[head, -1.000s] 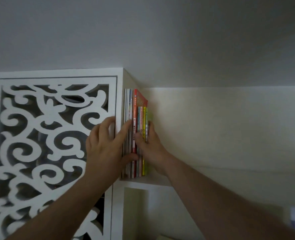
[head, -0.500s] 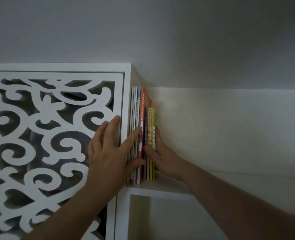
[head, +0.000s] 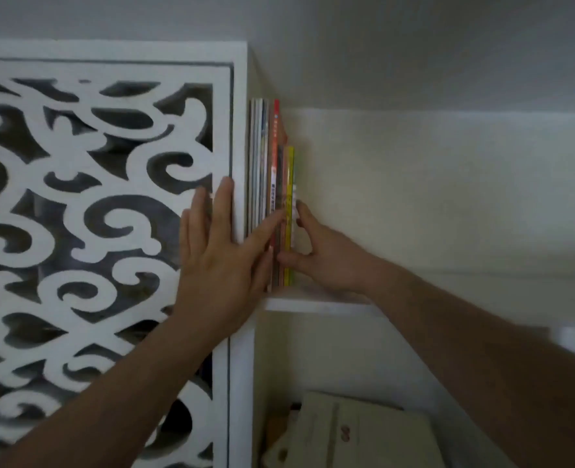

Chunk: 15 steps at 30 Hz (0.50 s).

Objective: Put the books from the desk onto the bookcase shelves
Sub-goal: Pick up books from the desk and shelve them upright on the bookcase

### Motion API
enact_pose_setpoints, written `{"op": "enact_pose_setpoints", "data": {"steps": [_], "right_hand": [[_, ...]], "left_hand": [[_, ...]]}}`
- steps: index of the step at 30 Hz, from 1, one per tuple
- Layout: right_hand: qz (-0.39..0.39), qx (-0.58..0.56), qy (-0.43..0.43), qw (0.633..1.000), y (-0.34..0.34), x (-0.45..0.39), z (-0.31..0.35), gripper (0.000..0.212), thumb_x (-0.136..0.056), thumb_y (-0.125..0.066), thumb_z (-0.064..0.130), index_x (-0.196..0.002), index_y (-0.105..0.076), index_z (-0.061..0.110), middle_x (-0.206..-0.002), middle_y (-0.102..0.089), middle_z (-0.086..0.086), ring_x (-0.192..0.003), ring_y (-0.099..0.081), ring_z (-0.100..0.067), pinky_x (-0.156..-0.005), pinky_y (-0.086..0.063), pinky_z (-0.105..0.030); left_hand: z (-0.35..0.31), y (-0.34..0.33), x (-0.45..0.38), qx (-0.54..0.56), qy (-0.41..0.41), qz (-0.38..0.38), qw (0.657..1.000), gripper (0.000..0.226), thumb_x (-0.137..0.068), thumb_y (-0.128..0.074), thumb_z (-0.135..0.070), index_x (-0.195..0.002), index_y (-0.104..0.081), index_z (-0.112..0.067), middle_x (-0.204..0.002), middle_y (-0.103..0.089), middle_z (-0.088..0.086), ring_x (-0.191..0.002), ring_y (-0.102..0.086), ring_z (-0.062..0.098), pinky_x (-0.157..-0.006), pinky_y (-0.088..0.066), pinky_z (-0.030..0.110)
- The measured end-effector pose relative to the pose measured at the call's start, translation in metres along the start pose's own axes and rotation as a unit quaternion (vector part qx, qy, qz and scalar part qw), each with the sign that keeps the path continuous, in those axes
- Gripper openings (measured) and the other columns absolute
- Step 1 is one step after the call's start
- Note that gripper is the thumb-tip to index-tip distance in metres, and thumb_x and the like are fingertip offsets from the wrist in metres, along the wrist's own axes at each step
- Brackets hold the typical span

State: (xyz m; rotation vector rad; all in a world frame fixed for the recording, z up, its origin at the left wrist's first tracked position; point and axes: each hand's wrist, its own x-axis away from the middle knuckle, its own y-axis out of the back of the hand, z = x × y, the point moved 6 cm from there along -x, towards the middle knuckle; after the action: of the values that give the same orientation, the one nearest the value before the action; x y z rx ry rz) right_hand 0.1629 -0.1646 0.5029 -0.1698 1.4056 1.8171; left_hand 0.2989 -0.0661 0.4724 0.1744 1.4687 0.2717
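Right hand (head: 326, 261) — thumb low against the spines near the foot of the row, fingers (head: 304, 216) curled round the far side of the outermost volume; the row is pinched between thumb and fingers. Left hand (head: 222, 258) — fingers straight and spread, palm flat; the two longest lie on the white upright post (head: 240, 136) of the bookcase, the forefinger slants rightward across the spines, its tip touching the red-spined volume. It presses flat and grips nothing. Books (head: 272, 184) — a row of thin volumes standing upright on the top shelf (head: 316, 304), packed against the left wall of the open compartment. From the left: several pale grey and white spines, one tall red spine (head: 275, 146) with small lettering too blurred to read, a shorter dull pink spine, one yellow spine (head: 290, 184) at the right end. The rest of the shelf to the right of the row is bare board. Carved panel (head: 87, 204) — white scrollwork fretted over a dark interior, filling the bookcase front to the left of the post. Lower compartment — a pale beige object (head: 357, 434) with two small reddish marks, its nature unclear in the dim light. Wall (head: 448, 197) cream behind the shelf; ceiling (head: 347, 45) grey above. Both forearms reach up from the lower edge of the view.
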Motion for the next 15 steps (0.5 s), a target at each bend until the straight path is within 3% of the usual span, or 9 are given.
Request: {"op": "enact_pose_setpoints", "data": {"steps": [3, 6, 8, 10, 11, 12, 13, 14, 15], "right_hand": [[0.080, 0.110, 0.027, 0.990, -0.008, 0.060, 0.015, 0.068, -0.101, -0.062, 0.053, -0.161, -0.033, 0.041, -0.151, -0.057, 0.006, -0.136, -0.055, -0.013, -0.106, -0.044, -0.026], [-0.034, 0.179, 0.177, 0.967, -0.023, 0.155, 0.007, 0.032, -0.102, -0.065, 0.034, -0.130, -0.073, 0.022, -0.144, -0.063, -0.005, -0.138, -0.054, -0.021, -0.120, -0.038, -0.038], [-0.089, 0.153, 0.144, 0.974, -0.047, 0.217, -0.036, 0.020, -0.098, -0.067, 0.023, -0.114, -0.078, 0.017, -0.129, -0.067, -0.001, -0.123, -0.061, -0.020, -0.109, -0.048, -0.038], [-0.068, 0.131, -0.005, 0.989, -0.077, 0.258, -0.100, 0.030, -0.098, -0.063, 0.043, -0.120, -0.074, 0.025, -0.134, -0.060, 0.008, -0.124, -0.059, -0.019, -0.104, -0.051, -0.042], [-0.005, 0.139, -0.107, 0.985, -0.098, 0.273, -0.133, 0.048, -0.098, -0.056, 0.063, -0.134, -0.067, 0.033, -0.149, -0.050, 0.011, -0.137, -0.051, -0.024, -0.113, -0.046, -0.049], [0.079, 0.146, -0.186, 0.969, -0.117, 0.288, -0.159, 0.070, -0.094, -0.046, 0.081, -0.151, -0.050, 0.040, -0.165, -0.031, 0.013, -0.153, -0.032, -0.028, -0.126, -0.030, -0.053], [0.151, 0.139, -0.233, 0.951, -0.132, 0.301, -0.177, 0.086, -0.088, -0.040, 0.089, -0.162, -0.029, 0.045, -0.171, -0.008, 0.018, -0.161, -0.008, -0.024, -0.132, -0.009, -0.049], [0.185, 0.128, -0.245, 0.943, -0.141, 0.307, -0.186, 0.094, -0.086, -0.040, 0.090, -0.165, -0.013, 0.047, -0.168, 0.006, 0.023, -0.159, 0.008, -0.016, -0.129, 0.003, -0.039], [0.193, 0.117, -0.237, 0.945, -0.142, 0.307, -0.189, 0.097, -0.084, -0.041, 0.089, -0.165, -0.008, 0.047, -0.167, 0.009, 0.024, -0.155, 0.011, -0.010, -0.124, 0.006, -0.032]], "left_hand": [[-0.030, 0.017, 0.039, 0.081, -0.039, -0.020, 0.996, 0.052, -0.101, -0.057, -0.034, -0.152, -0.053, -0.025, -0.167, -0.019, 0.030, -0.154, -0.016, 0.049, -0.127, -0.012, 0.056], [-0.073, 0.026, 0.115, 0.224, -0.113, -0.004, 0.968, 0.038, -0.095, -0.059, -0.023, -0.133, -0.063, -0.022, -0.146, -0.049, 0.019, -0.135, -0.045, 0.035, -0.116, -0.028, 0.042], [-0.101, 0.003, 0.163, 0.320, -0.127, 0.107, 0.933, 0.030, -0.094, -0.064, -0.023, -0.123, -0.067, -0.023, -0.129, -0.061, 0.008, -0.120, -0.056, 0.027, -0.106, -0.041, 0.041], [-0.125, -0.042, 0.205, 0.371, -0.124, 0.239, 0.889, 0.031, -0.095, -0.068, -0.031, -0.126, -0.066, -0.030, -0.128, -0.063, -0.004, -0.120, -0.058, 0.020, -0.097, -0.051, 0.045], [-0.135, -0.066, 0.223, 0.366, -0.122, 0.306, 0.870, 0.037, -0.097, -0.066, -0.043, -0.133, -0.061, -0.037, -0.137, -0.059, -0.008, -0.130, -0.054, 0.017, -0.102, -0.051, 0.047], [-0.143, -0.088, 0.237, 0.344, -0.119, 0.377, 0.851, 0.046, -0.098, -0.059, -0.058, -0.143, -0.051, -0.046, -0.152, -0.050, -0.012, -0.145, -0.040, 0.014, -0.114, -0.043, 0.049], [-0.148, -0.108, 0.251, 0.313, -0.124, 0.444, 0.830, 0.059, -0.097, -0.048, -0.074, -0.151, -0.037, -0.054, -0.166, -0.031, -0.016, -0.156, -0.018, 0.010, -0.125, -0.027, 0.049], [-0.153, -0.122, 0.260, 0.279, -0.133, 0.490, 0.815, 0.070, -0.092, -0.036, -0.086, -0.156, -0.019, -0.061, -0.173, -0.008, -0.019, -0.158, 0.005, 0.006, -0.130, -0.008, 0.046], [-0.155, -0.133, 0.266, 0.260, -0.142, 0.508, 0.809, 0.078, -0.087, -0.027, -0.093, -0.156, -0.004, -0.064, -0.173, 0.009, -0.022, -0.156, 0.019, 0.004, -0.129, 0.006, 0.042]]}}
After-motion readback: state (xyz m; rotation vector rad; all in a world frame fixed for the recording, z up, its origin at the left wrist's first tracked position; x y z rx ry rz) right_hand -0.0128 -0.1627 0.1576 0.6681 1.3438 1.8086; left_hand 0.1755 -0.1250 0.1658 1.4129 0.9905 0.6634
